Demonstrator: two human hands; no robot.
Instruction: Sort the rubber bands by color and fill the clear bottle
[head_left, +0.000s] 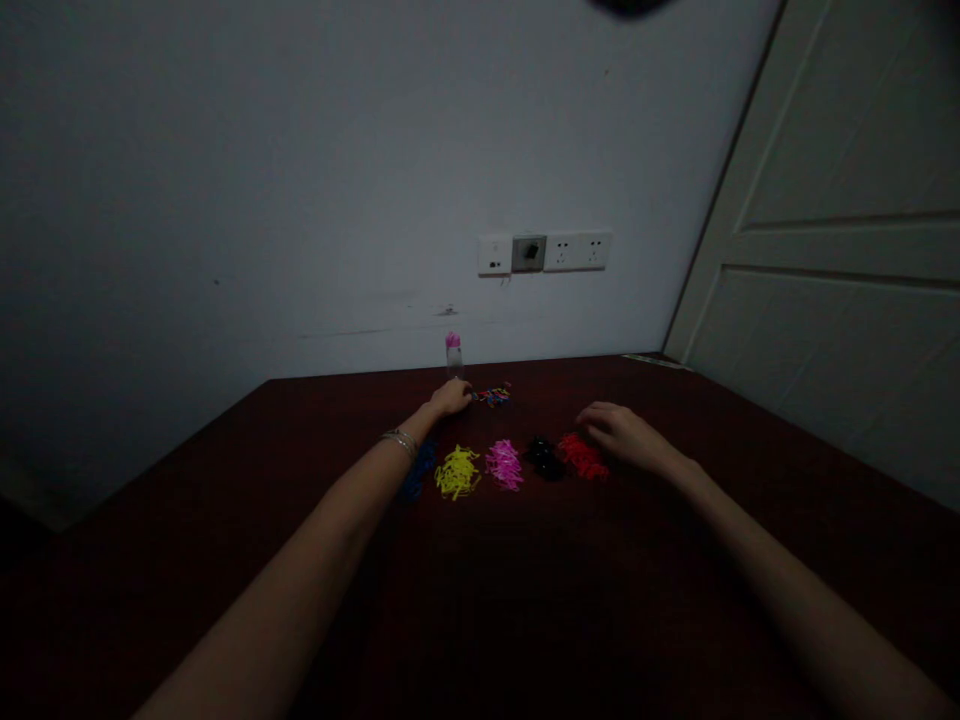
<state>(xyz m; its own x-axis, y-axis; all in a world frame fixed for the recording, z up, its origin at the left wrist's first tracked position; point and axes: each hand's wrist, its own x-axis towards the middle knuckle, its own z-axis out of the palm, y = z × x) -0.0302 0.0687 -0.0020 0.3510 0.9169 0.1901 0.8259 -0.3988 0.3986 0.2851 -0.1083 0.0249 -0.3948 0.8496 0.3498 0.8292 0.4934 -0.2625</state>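
My left hand (451, 396) reaches to the back of the table, its fingers pinched at the left edge of a small mixed-colour pile (495, 396) of what look like rubber bands. Whatever lies between those fingertips is too small to make out. At the right, my right hand (616, 432) is held with curled fingers beside and partly over the red pile (583, 458); its fingertips are unclear. Leftward in the row lie a black pile (544, 457), a pink pile (504, 465), a yellow pile (457, 473) and a dark blue pile (418, 472), partly behind my left forearm.
A clear bottle with a pink top (453, 350) stands behind my left hand, near the wall. The dark red-brown table (510, 580) meets a pale wall with sockets (576, 251). A white panelled door (840, 240) rises at the right.
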